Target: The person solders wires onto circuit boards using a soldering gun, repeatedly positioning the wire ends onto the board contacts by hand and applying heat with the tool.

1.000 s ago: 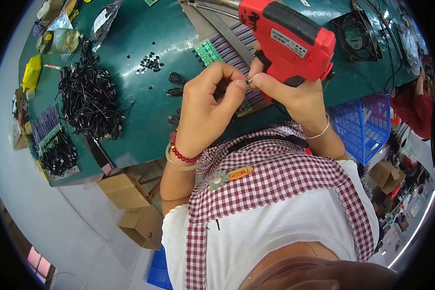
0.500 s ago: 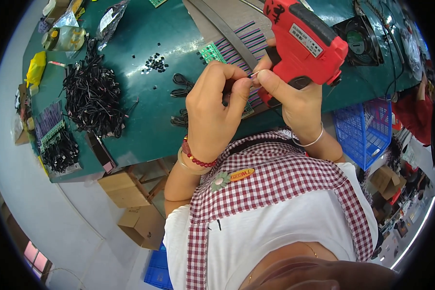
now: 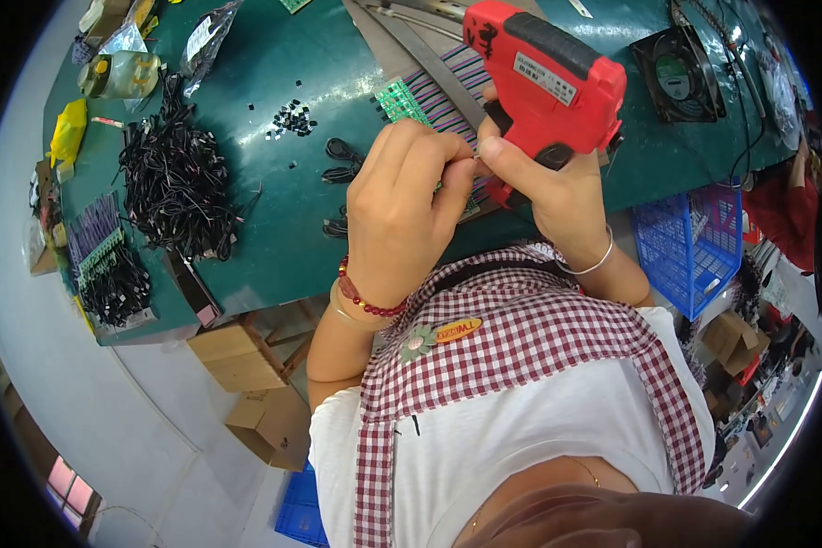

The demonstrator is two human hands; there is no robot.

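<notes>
"How many hands are working here?"

"Two: I'm counting one left hand (image 3: 400,205) and one right hand (image 3: 562,192), plus one red soldering gun (image 3: 543,87)."

"What are you counting on the green table (image 3: 269,242)?"

"One cooling fan (image 3: 674,80), one yellow-capped bottle (image 3: 126,77) and one big heap of black cables (image 3: 173,173) are showing; the scattered small black pieces (image 3: 290,121) are proving too tiny to count."

"And below?"

"Two cardboard boxes (image 3: 237,358) are standing leftward, one blue plastic basket (image 3: 685,251) rightward."

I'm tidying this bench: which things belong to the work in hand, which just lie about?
Probably in the work:
red gun-shaped tool, in the right hand
tiny piece between the hands
green circuit boards nearby

Apparently just lying about:
black fan
yellow bag
bottle
</notes>
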